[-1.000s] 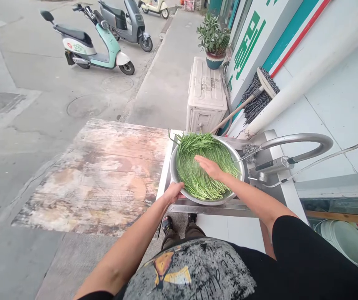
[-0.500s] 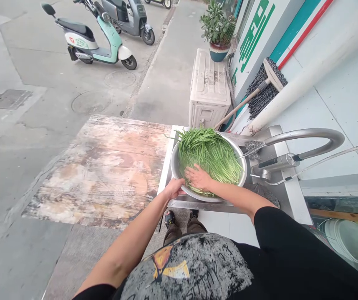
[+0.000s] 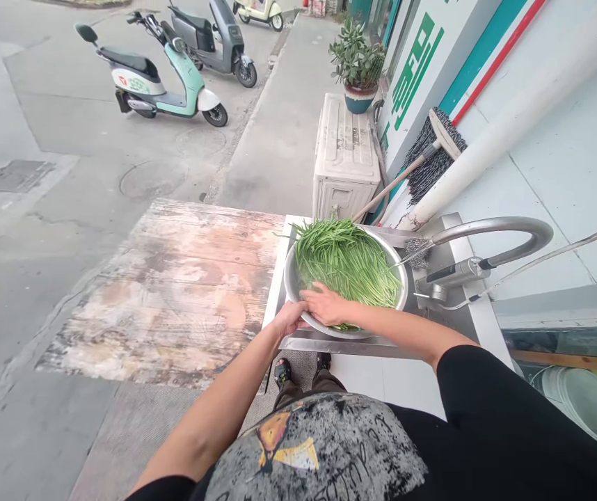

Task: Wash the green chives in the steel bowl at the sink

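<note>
A round steel bowl (image 3: 291, 277) full of long green stalks (image 3: 351, 261) sits in a steel sink (image 3: 460, 320). My left hand (image 3: 288, 319) grips the bowl's near left rim. Flat on the stalks at the near edge of the bowl lies my right hand (image 3: 325, 306), fingers spread and pointing left. A curved steel faucet (image 3: 491, 228) arches over the sink from the right, its spout close to the bowl's right rim.
A worn wooden tabletop (image 3: 173, 292) adjoins the sink on the left. Behind the sink stand a white outdoor unit (image 3: 344, 156), a potted plant (image 3: 358, 69) and a leaning broom (image 3: 434, 149). Scooters (image 3: 163, 76) are parked on the pavement. A white basin (image 3: 585, 407) lies at lower right.
My right hand has drawn back from the middle of the stalks to the bowl's near edge and swung left. The left hand has kept its hold on the rim.
</note>
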The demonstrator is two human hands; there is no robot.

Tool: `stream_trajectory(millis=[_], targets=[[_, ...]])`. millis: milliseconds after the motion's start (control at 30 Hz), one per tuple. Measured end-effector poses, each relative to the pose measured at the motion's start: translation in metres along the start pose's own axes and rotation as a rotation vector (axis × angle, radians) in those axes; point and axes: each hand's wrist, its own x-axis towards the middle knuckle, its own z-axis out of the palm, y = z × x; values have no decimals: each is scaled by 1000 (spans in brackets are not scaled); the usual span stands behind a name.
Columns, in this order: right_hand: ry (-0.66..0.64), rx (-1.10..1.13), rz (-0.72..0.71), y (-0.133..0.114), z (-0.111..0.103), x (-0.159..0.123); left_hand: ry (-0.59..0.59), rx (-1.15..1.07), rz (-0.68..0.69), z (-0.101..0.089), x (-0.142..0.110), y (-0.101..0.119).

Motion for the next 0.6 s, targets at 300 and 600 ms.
stream_trajectory(millis=[300, 600], targets=[[-90, -126, 93, 2, 25, -23, 47, 17, -31, -1, 0, 0], [221, 67, 440, 26, -27, -80, 45, 5, -35, 1, -1, 0]])
